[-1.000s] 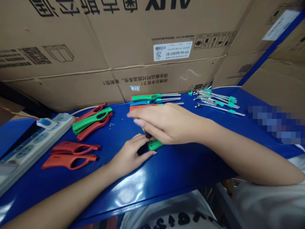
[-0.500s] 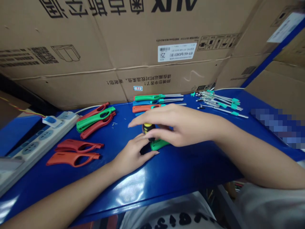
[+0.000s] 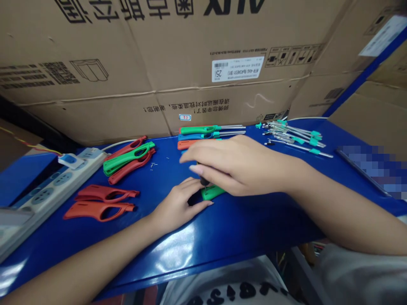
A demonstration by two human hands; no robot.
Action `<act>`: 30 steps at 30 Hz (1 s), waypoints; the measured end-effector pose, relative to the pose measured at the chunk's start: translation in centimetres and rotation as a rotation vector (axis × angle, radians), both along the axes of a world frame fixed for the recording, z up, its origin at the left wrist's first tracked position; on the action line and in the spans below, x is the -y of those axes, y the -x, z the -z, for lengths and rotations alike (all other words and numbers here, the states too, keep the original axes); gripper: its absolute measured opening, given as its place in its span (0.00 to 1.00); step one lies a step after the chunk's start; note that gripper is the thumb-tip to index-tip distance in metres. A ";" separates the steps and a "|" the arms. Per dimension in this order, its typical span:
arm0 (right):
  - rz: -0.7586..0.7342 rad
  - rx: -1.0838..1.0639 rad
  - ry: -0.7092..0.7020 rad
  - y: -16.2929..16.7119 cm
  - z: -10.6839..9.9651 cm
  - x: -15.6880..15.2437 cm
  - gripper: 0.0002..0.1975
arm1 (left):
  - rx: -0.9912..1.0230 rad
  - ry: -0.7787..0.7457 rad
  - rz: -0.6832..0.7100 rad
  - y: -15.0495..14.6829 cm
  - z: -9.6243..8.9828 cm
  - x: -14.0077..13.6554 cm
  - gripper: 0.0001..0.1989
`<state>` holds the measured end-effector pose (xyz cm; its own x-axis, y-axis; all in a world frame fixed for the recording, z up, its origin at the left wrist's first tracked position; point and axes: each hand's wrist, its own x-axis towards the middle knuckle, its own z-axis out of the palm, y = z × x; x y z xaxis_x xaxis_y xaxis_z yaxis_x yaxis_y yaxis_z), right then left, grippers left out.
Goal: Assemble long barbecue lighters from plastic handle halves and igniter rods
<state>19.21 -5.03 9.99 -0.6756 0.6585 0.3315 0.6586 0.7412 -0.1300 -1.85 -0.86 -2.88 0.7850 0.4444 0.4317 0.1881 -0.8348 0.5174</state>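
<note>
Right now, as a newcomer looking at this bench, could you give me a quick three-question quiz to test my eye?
1. Multiple choice: which hand holds the screwdriver?
A) Left
B) Right
C) Neither

2. True or false: the power strip lies toward the left of the table, while the pile of metal rods lies toward the right.

3. Fill in the missing colour: the screwdriver points down at a ____ plastic piece.

Key:
1. B, the right hand.
2. True.
3. Green.
</note>
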 end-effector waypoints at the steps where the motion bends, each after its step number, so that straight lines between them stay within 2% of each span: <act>1: -0.049 -0.017 0.049 -0.1 -0.1 0.0 0.17 | 0.002 0.011 -0.002 0.0 -0.1 0.0 0.13; 3: -0.078 -0.023 0.099 -0.1 -0.1 -0.1 0.17 | 0.015 0.014 -0.003 -0.1 -0.2 0.1 0.12; 5: 0.016 0.015 0.036 -0.1 0.0 -0.1 0.17 | 0.027 0.007 0.001 -0.1 -0.2 0.1 0.12; 8: 0.136 0.073 -0.062 0.0 0.0 -0.1 0.25 | 0.026 0.003 -0.002 -0.1 -0.2 0.1 0.12; 13: -0.082 -0.020 0.108 -0.6 -0.5 0.1 0.18 | 0.006 0.007 -0.011 0.0 0.0 0.1 0.12; 15: -0.055 -0.005 0.074 -0.6 -0.4 0.1 0.16 | 0.010 -0.010 -0.014 0.0 0.0 0.1 0.12; 17: 0.044 0.030 -0.014 -0.5 -0.3 0.0 0.21 | 0.016 -0.014 -0.015 0.0 0.0 0.1 0.13; 19: 0.054 0.023 -0.040 -0.4 -0.2 -0.1 0.21 | 0.022 -0.001 -0.013 0.0 0.0 0.1 0.12; 23: -0.164 -0.039 0.103 -0.7 -0.5 -0.3 0.19 | 0.022 0.034 -0.005 0.0 0.0 0.1 0.12; 25: -0.123 -0.011 0.072 -0.8 -0.5 -0.3 0.17 | 0.020 0.040 -0.010 0.0 0.0 0.1 0.14; 28: 0.045 0.037 -0.047 -0.7 -0.2 -0.4 0.21 | 0.018 0.042 -0.014 0.0 -0.1 0.1 0.13; 30: 0.006 0.009 -0.018 -0.7 0.0 -0.5 0.19 | 0.010 0.050 -0.012 -0.1 -0.2 0.2 0.13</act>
<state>19.88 -4.53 10.02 -0.6748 0.6562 0.3377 0.6639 0.7396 -0.1105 -1.77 -1.02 -2.67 0.7754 0.4750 0.4160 0.1928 -0.8055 0.5604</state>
